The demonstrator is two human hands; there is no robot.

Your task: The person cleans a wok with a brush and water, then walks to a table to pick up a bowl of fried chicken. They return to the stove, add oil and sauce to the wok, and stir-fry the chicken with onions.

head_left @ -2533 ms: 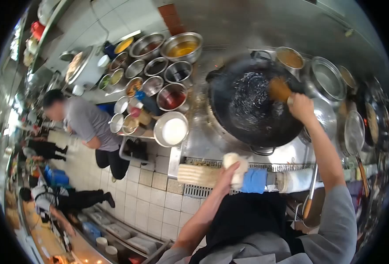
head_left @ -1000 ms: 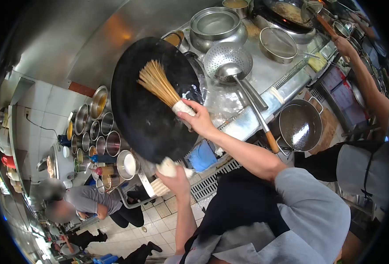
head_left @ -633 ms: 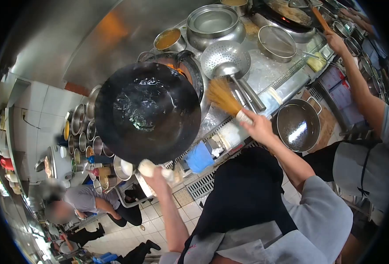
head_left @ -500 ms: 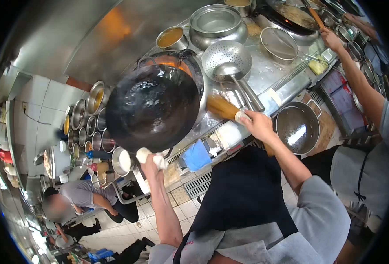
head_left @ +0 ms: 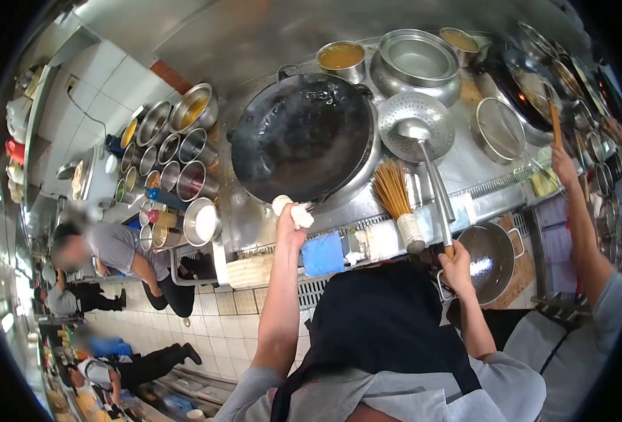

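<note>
My left hand [head_left: 291, 228] is closed around a white cloth [head_left: 301, 216] at the near rim of a large black wok [head_left: 300, 141]. The wok sits on the burner, wet and shiny inside, with faint steam. My right hand [head_left: 456, 271] is closed on the wooden end of a long handle, apparently that of the ladle [head_left: 411, 129]. The ladle's bowl rests in a perforated strainer [head_left: 434, 116], whose own handle lies alongside. Left of these handles, a bamboo wok brush [head_left: 395, 193] lies at the counter's front, its bound grip toward me.
Metal cups and bowls [head_left: 177, 148] crowd the left. A lidded-looking pot [head_left: 420, 60] and a pan of brown liquid [head_left: 341, 56] stand behind. A deep pot [head_left: 490, 264] sits low at right. A co-worker's arm [head_left: 578, 204] works nearby; another person [head_left: 124, 257] is at left.
My right hand has let go of the wok brush and taken a handle by the strainer. The wok has gone from tilted up to sitting lower on the burner. The camera view has shifted.
</note>
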